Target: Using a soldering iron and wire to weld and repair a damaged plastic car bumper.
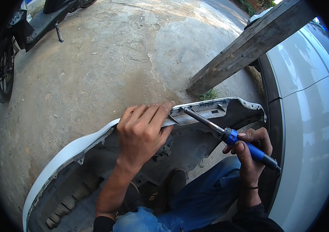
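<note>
A white car bumper (pixel 66 148) with a dark grey inner side lies across my lap, its upper edge lined with a pale plastic strip. My left hand (pixel 143 133) grips that edge, fingers folded over the top. My right hand (pixel 251 150) is closed on a blue soldering iron (pixel 258 152) with a long metal barrel and a cord at its end. The iron's tip rests at or very near the strip, just right of my left fingers; I cannot tell whether it touches. Dark rough marks show along the strip there.
A wooden post (pixel 242 46) stands on the concrete floor (pixel 106 62) beyond the bumper, with grass at its base. A white car (pixel 303 135) fills the right side. A black scooter (pixel 29 27) stands at the upper left. My jeans-clad legs (pixel 199 199) are below.
</note>
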Demonstrator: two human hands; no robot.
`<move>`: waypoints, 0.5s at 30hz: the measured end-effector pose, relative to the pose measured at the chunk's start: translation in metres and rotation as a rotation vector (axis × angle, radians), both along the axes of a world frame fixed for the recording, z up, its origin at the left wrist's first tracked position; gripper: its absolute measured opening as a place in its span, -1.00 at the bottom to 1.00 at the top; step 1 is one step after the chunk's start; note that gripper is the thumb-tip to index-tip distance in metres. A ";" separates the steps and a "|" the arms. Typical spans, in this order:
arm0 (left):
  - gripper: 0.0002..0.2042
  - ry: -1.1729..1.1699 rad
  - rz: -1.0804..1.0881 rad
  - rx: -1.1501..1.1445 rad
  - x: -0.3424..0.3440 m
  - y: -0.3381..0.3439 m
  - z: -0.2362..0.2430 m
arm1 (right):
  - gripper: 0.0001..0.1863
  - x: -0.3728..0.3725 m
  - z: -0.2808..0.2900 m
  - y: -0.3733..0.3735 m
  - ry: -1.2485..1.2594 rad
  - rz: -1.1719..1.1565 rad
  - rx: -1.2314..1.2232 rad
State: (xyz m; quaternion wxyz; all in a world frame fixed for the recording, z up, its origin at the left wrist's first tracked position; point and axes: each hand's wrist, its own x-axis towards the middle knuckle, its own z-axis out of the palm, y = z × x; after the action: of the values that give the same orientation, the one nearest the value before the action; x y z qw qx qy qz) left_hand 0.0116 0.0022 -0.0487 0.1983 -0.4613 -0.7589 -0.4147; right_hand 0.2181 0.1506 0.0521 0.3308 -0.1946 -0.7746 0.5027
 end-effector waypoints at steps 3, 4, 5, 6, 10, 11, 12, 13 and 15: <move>-0.50 0.001 -0.002 0.008 0.000 0.001 -0.001 | -0.69 0.001 0.001 0.000 0.006 -0.005 -0.009; -0.50 0.002 0.000 0.005 0.000 0.001 0.000 | -0.69 0.001 0.001 0.000 0.007 -0.010 -0.004; -0.50 0.004 0.002 0.003 0.000 0.000 0.000 | -0.69 0.001 0.001 0.000 0.008 -0.015 0.001; -0.50 0.005 0.003 0.001 0.000 -0.001 0.001 | -0.69 0.001 0.000 0.000 0.009 -0.014 -0.002; -0.51 0.000 -0.001 0.004 0.000 0.000 0.001 | -0.69 0.001 0.000 0.000 -0.002 -0.008 0.013; -0.52 -0.002 -0.003 0.006 0.000 0.000 0.002 | -0.69 0.001 0.001 0.000 -0.012 -0.001 0.023; -0.52 -0.001 -0.004 0.007 0.000 0.000 0.002 | -0.69 0.002 0.001 0.000 -0.011 -0.002 0.024; -0.51 0.002 -0.002 0.005 0.000 0.000 0.001 | -0.69 0.002 0.000 0.001 -0.018 0.008 0.021; -0.51 0.004 0.000 0.001 0.000 0.000 0.000 | -0.68 0.001 -0.001 0.001 -0.026 0.018 0.018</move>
State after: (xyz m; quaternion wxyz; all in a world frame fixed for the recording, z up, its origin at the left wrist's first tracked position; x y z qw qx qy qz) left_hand 0.0111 0.0018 -0.0491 0.2002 -0.4620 -0.7583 -0.4141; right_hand 0.2190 0.1515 0.0509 0.3177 -0.1913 -0.7851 0.4961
